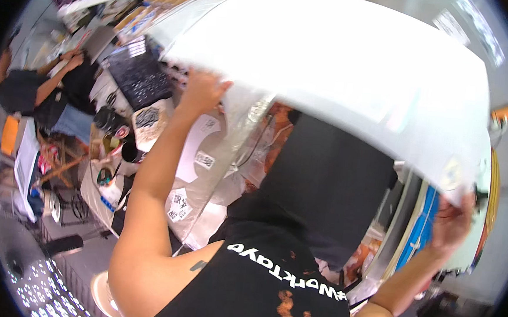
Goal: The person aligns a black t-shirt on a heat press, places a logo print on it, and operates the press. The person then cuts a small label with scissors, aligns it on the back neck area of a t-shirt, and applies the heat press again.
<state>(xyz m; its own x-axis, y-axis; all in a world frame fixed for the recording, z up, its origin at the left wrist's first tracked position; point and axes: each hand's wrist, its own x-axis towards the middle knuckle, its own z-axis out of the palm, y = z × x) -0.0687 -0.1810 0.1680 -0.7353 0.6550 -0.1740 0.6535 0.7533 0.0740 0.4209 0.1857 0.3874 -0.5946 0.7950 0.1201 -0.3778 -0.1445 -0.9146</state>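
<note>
A large glossy white sheet (331, 58) spans the upper middle of the head view, its near edge curving toward me. My left hand (204, 91) is closed at its near left edge, the thumb pointing right and the fingertips partly hidden. At the near right corner my right hand (454, 222), blurred by motion, pinches the sheet. Below the left hand lies a white curved paper cut-out (194, 148) on a work surface covered in clear plastic (217, 182). Beneath the sheet's middle, a black panel-like shape (335, 182) stands close to my body.
Another person's hands (72, 60) work at the far left. A dark speckled panel (136, 75), a tub of dark bits (148, 124) and small containers crowd the left. Boards stand upright on the right beside a blue strip (420, 229). A perforated chair (50, 288) is at lower left.
</note>
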